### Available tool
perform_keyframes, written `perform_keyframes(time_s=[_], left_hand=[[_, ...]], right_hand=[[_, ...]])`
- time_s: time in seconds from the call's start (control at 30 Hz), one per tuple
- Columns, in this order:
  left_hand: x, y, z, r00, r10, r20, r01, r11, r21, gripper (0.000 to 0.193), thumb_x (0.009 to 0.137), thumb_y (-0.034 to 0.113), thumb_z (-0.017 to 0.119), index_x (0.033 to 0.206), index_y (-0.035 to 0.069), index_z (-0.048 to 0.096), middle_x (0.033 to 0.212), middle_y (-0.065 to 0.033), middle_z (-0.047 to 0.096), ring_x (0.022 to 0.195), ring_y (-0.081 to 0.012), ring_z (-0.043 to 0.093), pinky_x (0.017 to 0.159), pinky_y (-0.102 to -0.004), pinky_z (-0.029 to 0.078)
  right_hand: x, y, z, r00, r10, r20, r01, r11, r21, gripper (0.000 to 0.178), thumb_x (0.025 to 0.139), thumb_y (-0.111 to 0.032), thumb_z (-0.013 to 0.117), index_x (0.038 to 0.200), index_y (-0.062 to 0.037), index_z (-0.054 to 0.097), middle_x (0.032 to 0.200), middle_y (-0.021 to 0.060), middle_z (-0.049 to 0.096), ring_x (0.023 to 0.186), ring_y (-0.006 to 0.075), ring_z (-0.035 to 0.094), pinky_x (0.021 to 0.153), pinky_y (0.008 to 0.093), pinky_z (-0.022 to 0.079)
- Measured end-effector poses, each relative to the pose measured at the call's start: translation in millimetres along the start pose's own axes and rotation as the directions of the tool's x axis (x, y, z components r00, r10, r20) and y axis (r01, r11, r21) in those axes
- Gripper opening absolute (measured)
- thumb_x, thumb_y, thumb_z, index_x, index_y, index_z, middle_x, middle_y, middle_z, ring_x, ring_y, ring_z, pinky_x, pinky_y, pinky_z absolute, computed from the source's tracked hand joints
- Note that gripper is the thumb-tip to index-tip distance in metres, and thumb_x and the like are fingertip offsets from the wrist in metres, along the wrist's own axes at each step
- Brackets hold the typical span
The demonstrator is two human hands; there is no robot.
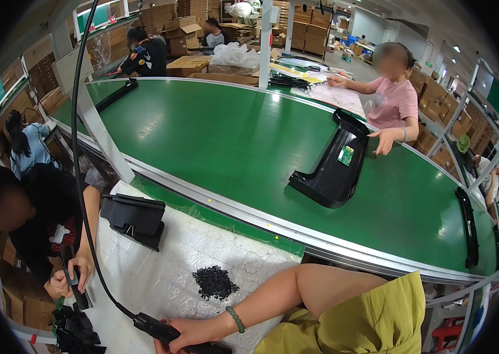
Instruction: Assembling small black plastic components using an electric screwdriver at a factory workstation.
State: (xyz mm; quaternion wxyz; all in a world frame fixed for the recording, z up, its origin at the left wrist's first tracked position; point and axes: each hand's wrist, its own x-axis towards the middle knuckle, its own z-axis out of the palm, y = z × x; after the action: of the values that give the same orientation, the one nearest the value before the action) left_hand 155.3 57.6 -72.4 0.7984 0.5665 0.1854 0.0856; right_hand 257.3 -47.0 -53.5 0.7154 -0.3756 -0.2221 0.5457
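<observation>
My right hand (195, 332), below a green bead bracelet, is closed around a black corded electric screwdriver (154, 326) at the bottom edge. The tool lies nearly level, and its cable leaves the left end and runs up out of view. Its other end is partly hidden by the hand. Just beyond the hand, a heap of small black screws (214, 282) rests on the white-covered worktable (170, 259). Farther back on that table stand black box-shaped plastic parts (134, 218). My left hand is out of view.
A green conveyor belt (220, 135) crosses ahead, carrying a large black curved housing (335, 162) with a green circuit board (346, 155). At left, a co-worker's hands (75, 276) hold a black part near piled black pieces (75, 330). Another co-worker's hand (384, 140) reaches beside the housing.
</observation>
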Motion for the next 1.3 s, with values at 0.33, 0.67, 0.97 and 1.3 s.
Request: perform_keyframes(time_s=[0.33, 0.67, 0.97, 1.3], left_hand=[[-1.4, 3.0, 2.9, 0.997, 0.048, 0.053, -0.052, 0.996, 0.069, 0.084, 0.074, 0.047, 0.071, 0.128, -0.008, 0.037, 0.119, -0.0138, 0.051, 0.105, -0.0218, 0.053, 0.089, -0.0318, 0.044], [-0.6, 7.3, 6.3, 0.998, 0.062, 0.026, -0.064, 0.995, 0.073, 0.075, 0.078, 0.044, 0.068, 0.126, -0.006, 0.039, 0.114, -0.0143, 0.053, 0.101, -0.0219, 0.054, 0.088, -0.0324, 0.045], [0.6, 8.6, 7.8, 0.999, 0.033, -0.02, -0.035, 0.987, -0.159, 0.045, 0.086, 0.016, 0.058, 0.123, -0.004, 0.041, 0.113, -0.0168, 0.055, 0.099, -0.0257, 0.057, 0.086, -0.0367, 0.049], [0.3, 5.4, 7.4, 0.995, 0.075, 0.062, -0.072, 0.996, -0.045, 0.05, 0.085, 0.012, 0.059, 0.127, -0.003, 0.038, 0.116, -0.0154, 0.052, 0.102, -0.0239, 0.054, 0.087, -0.0337, 0.046]], right_hand=[[-2.3, 0.1, 0.2, 1.0, 0.023, -0.004, -0.023, 1.0, -0.001, 0.008, 0.071, -0.008, 0.057, 0.074, -0.0016, 0.055, 0.063, 0.0056, 0.057, 0.055, 0.011, 0.056, 0.05, 0.0219, 0.044], [-4.3, -5.2, 3.3, 0.998, 0.069, -0.002, -0.069, 0.995, 0.066, 0.011, 0.071, -0.009, 0.059, 0.077, -0.0021, 0.054, 0.064, 0.0052, 0.056, 0.058, 0.0109, 0.056, 0.052, 0.0218, 0.045], [-14.6, -21.3, 14.7, 0.99, 0.14, -0.028, -0.139, 0.99, 0.033, 0.014, 0.077, -0.008, 0.064, 0.087, 0.0018, 0.061, 0.078, 0.0103, 0.064, 0.073, 0.0161, 0.062, 0.067, 0.0292, 0.051], [-7.6, -9.0, 6.6, 0.997, 0.072, -0.024, -0.072, 0.997, 0.023, 0.012, 0.078, -0.007, 0.062, 0.087, 0.0016, 0.061, 0.078, 0.0109, 0.063, 0.072, 0.0169, 0.062, 0.067, 0.0293, 0.052]])
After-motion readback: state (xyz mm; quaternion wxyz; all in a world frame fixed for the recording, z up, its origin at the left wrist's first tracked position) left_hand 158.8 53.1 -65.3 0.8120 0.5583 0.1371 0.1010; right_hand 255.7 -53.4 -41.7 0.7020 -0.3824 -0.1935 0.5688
